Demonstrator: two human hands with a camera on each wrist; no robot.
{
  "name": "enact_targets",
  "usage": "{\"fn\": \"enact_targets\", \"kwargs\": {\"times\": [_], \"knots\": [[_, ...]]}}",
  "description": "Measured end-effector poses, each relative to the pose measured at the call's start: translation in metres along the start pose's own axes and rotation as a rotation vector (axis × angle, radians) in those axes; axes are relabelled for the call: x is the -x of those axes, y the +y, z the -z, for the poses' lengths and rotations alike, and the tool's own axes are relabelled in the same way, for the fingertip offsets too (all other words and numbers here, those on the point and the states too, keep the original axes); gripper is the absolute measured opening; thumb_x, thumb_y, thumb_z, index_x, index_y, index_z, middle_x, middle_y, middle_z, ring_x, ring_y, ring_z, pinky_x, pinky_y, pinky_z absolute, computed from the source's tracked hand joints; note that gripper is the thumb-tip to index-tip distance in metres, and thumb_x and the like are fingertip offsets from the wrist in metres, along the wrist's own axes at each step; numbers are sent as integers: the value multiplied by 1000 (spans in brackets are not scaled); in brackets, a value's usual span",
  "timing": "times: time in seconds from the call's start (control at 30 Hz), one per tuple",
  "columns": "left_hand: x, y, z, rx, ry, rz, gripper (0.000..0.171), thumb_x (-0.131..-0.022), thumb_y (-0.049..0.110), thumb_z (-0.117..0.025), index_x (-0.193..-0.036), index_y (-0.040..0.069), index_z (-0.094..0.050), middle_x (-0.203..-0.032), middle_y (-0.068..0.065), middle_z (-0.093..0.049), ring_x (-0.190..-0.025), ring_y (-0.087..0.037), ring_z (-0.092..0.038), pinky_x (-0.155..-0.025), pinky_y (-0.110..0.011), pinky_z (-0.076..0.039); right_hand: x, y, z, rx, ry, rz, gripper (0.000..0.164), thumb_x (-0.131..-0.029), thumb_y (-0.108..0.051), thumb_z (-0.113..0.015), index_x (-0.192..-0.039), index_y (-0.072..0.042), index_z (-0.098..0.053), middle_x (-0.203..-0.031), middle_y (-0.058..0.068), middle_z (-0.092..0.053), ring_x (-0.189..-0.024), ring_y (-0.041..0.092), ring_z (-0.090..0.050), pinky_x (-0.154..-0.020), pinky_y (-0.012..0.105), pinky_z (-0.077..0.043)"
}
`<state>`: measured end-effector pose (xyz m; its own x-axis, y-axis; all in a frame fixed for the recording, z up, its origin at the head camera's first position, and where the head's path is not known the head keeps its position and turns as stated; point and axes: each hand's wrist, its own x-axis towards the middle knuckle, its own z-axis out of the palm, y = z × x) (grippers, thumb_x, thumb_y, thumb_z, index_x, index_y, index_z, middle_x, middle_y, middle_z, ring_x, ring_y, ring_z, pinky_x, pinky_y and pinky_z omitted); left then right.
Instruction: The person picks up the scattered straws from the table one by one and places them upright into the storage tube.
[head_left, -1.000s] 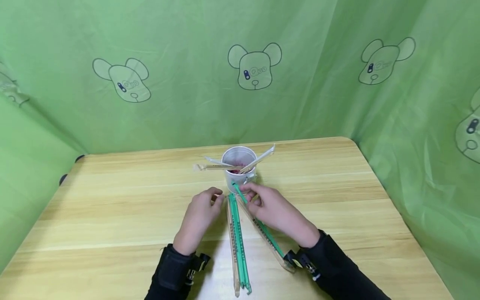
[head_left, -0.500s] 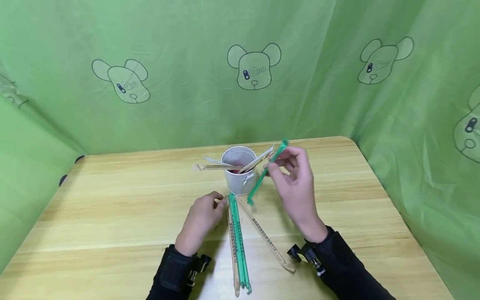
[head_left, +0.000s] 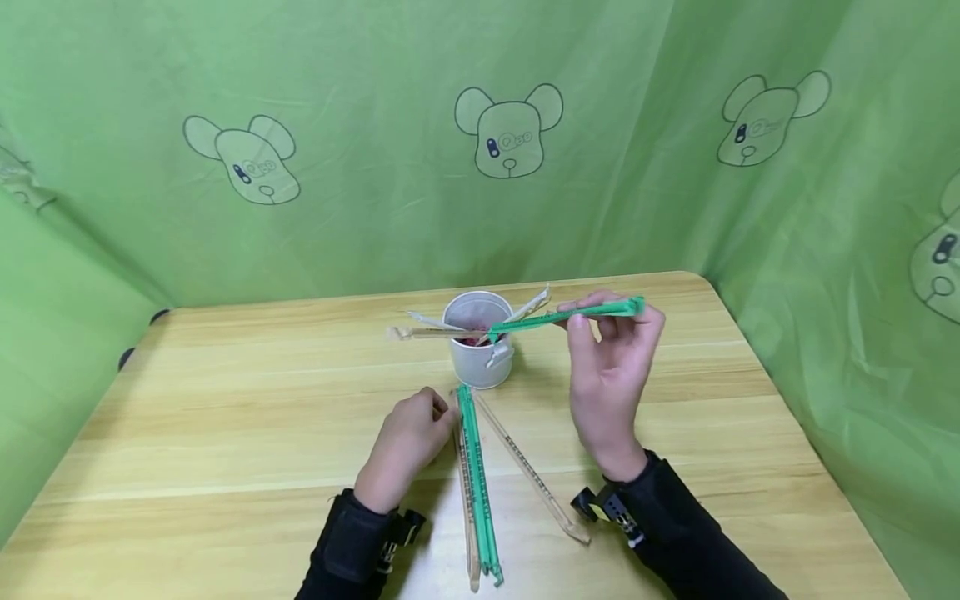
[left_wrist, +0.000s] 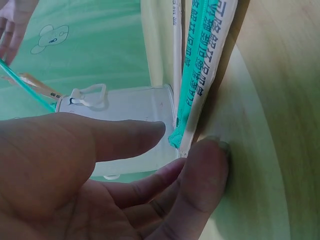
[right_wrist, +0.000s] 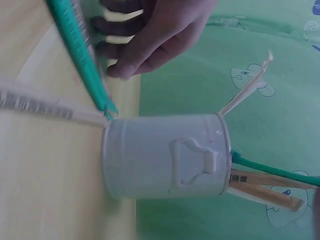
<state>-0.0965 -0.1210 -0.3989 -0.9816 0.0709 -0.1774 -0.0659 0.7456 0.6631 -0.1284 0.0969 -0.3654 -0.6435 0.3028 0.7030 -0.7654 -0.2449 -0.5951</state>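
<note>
My right hand (head_left: 615, 383) pinches a green-wrapped straw (head_left: 573, 317) between thumb and fingers, right of the small white bucket (head_left: 482, 367). The straw's left end sits at the bucket's mouth, its right end raised. My left hand (head_left: 408, 442) rests on the table beside the upper ends of several wrapped straws: green straws (head_left: 478, 483) with a brown paper-wrapped straw (head_left: 465, 508) along their left side. In the left wrist view, the left thumb (left_wrist: 135, 137) and index finger stand apart, near the straw ends. Another brown straw (head_left: 532, 471) lies slanting to the right.
Brown and white wrapped straws stick out of the bucket to both sides, with a brown straw (head_left: 435, 333) to the left and a white straw (head_left: 532, 302) to the right. The wooden table (head_left: 225, 417) meets green curtains (head_left: 375, 233) behind and at the sides.
My right hand has lifted a green straw off the slanting brown one, moved up and right beside the bucket, and swung the straw to nearly level. The left hand has barely shifted.
</note>
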Motion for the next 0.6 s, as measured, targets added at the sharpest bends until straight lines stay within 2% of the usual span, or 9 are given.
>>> {"fn": "enact_targets", "kwargs": {"times": [0.23,0.33,0.47,0.6], "knots": [[-1,1,-1,-5,-1,-7,19,-104,19,-69,-104,0,-65,-78,-6,-59,-65,-20,-54,-60,-34,-45,6,9,5,113,-136,-106,31,-101,13,-60,-126,11,-42,-116,38,-51,-104,32,-60,-91,40,-58],[-2,1,-1,1,-10,-3,22,-105,19,-69,-110,-3,-65,-80,-6,-59,-66,-20,-55,-60,-34,-45,8,13,6,193,-174,-171,32,-101,11,-62,-127,11,-43,-119,30,-55,-105,31,-61,-91,39,-59],[-1,1,-1,8,-18,-2,26,-105,19,-69,-114,-5,-65,-80,-6,-60,-65,-20,-56,-61,-34,-46,11,18,8,338,-259,-338,35,-104,4,-65,-134,3,-47,-126,16,-58,-112,31,-65,-93,36,-58],[-1,2,-1,-2,-22,-2,27,-104,20,-70,-114,-4,-66,-82,-7,-61,-67,-20,-57,-63,-35,-48,13,21,10,423,-330,-451,43,-104,-1,-67,-142,-3,-46,-129,14,-60,-114,30,-68,-94,40,-58]]}}
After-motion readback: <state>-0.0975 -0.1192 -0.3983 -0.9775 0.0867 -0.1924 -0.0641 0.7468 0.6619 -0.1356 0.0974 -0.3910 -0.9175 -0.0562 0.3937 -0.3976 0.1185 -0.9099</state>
